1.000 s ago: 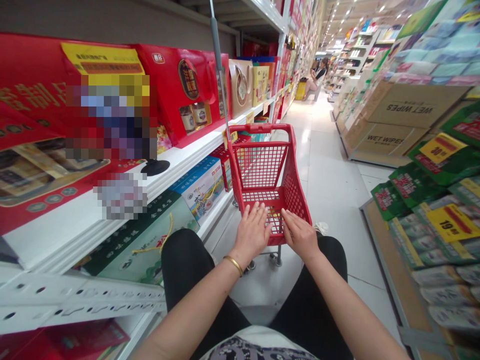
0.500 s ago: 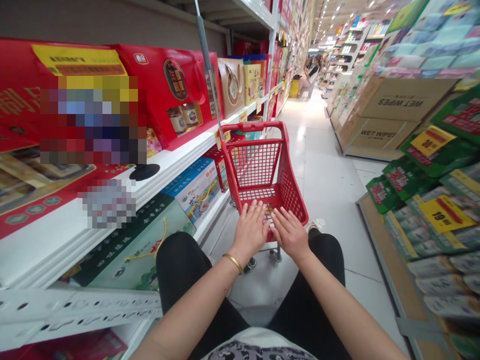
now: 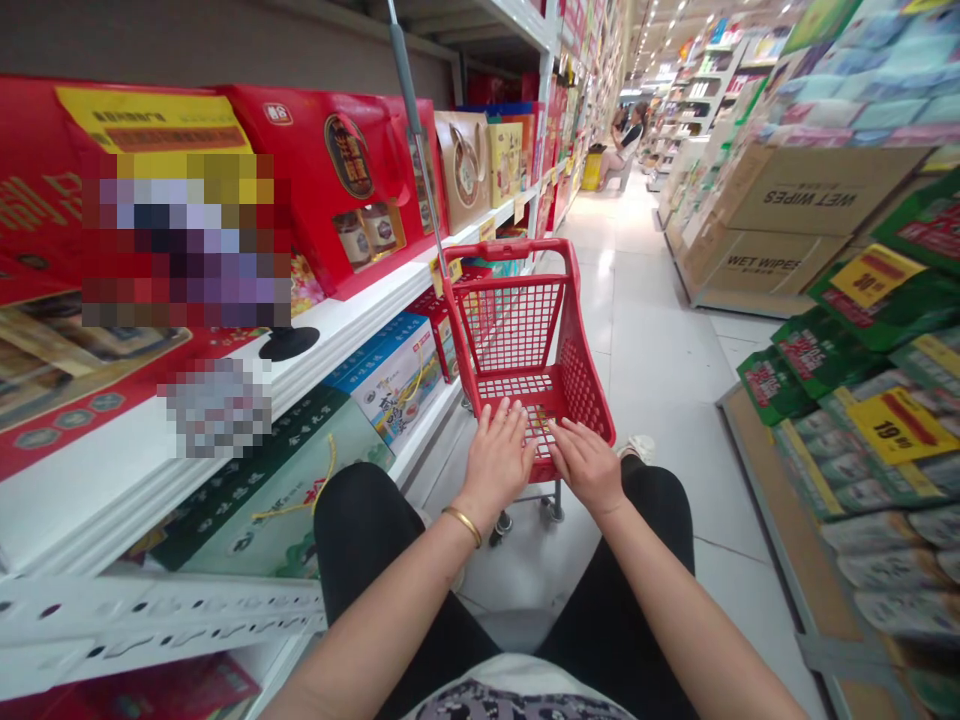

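A red shopping cart [image 3: 592, 385] with a perforated basket stands on the floor in front of my knees. At its near end, my left hand [image 3: 496, 455] is held palm down with the fingers stretched out. It wears a gold bracelet [image 3: 463, 525] at the wrist. My right hand [image 3: 589, 462] is beside it, also palm down, its fingers extended and slightly bent. A narrow gap separates the hands, and neither holds anything. Whether they touch the cart's rim, I cannot tell. A thin rod with a grey sleeve [image 3: 405, 80] rises by the cart's left side.
On my left, a white shelf [image 3: 360, 310] carries red gift boxes [image 3: 322, 190], with more boxes below. To the right stand WET WIPES cartons [image 3: 817, 195] and green packs [image 3: 817, 350] with yellow price signs. A tiled aisle [image 3: 637, 290] runs ahead towards a seated person [image 3: 628, 145].
My hands have drawn slightly apart, and the right fingers have bent a little more. The view has shifted slightly. The cart has barely moved.
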Demonstrator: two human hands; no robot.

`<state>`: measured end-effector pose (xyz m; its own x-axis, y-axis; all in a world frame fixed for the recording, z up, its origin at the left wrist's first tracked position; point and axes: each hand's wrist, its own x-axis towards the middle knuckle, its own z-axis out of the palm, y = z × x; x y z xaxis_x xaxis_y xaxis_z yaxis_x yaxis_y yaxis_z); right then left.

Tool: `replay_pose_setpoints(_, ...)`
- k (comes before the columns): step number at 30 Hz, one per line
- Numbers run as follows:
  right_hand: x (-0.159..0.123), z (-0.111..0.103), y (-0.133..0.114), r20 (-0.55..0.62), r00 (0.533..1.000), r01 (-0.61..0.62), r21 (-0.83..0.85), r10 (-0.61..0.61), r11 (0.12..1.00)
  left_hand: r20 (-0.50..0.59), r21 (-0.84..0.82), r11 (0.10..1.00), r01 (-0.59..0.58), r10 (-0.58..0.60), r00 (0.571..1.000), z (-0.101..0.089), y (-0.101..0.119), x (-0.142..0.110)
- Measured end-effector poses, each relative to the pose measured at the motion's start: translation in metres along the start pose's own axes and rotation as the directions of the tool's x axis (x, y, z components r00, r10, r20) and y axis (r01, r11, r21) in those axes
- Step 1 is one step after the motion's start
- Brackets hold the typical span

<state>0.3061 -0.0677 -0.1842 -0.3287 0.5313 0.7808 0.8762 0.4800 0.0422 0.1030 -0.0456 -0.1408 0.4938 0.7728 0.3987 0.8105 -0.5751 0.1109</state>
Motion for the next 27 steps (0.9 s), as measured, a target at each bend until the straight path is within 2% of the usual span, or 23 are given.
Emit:
replay_pose_setpoints(4,-0.001,-0.009,0.010,0.045,0.997,0.064,-0.011,-0.064,0.998,0.008,0.001,1.000,-0.015,0.015,1.000,-0.001,-0.005,-0.002)
replay_pose_setpoints(7,-0.007,-0.013,0.024,0.026,1.000,-0.003,-0.058,0.005,0.998,0.003,-0.007,1.000,-0.025,0.025,1.000,-0.001,-0.004,-0.002)
replay_pose_setpoints(10,-0.010,-0.010,0.029,-0.025,0.997,-0.076,-0.025,0.075,0.997,-0.011,-0.018,1.000,-0.017,0.017,1.000,0.000,-0.002,-0.001)
replay_pose_setpoints(13,-0.007,-0.006,0.020,-0.054,0.994,-0.093,0.046,0.095,0.995,-0.019,-0.017,1.000,-0.001,0.000,1.000,0.000,-0.002,-0.001)
replay_pose_setpoints(21,0.014,0.007,-0.036,-0.038,0.993,-0.110,0.114,0.115,0.987,-0.004,0.016,1.000,0.017,-0.017,1.000,-0.002,-0.004,-0.003)
replay_pose_setpoints(24,0.014,0.003,-0.036,-0.026,0.997,-0.065,0.110,0.068,0.992,-0.010,0.019,1.000,0.020,-0.020,1.000,-0.003,-0.005,-0.004)
replay_pose_setpoints(27,0.008,-0.008,-0.019,-0.020,0.999,-0.024,0.083,0.026,0.996,-0.024,0.012,1.000,0.005,-0.005,1.000,-0.003,-0.003,-0.006)
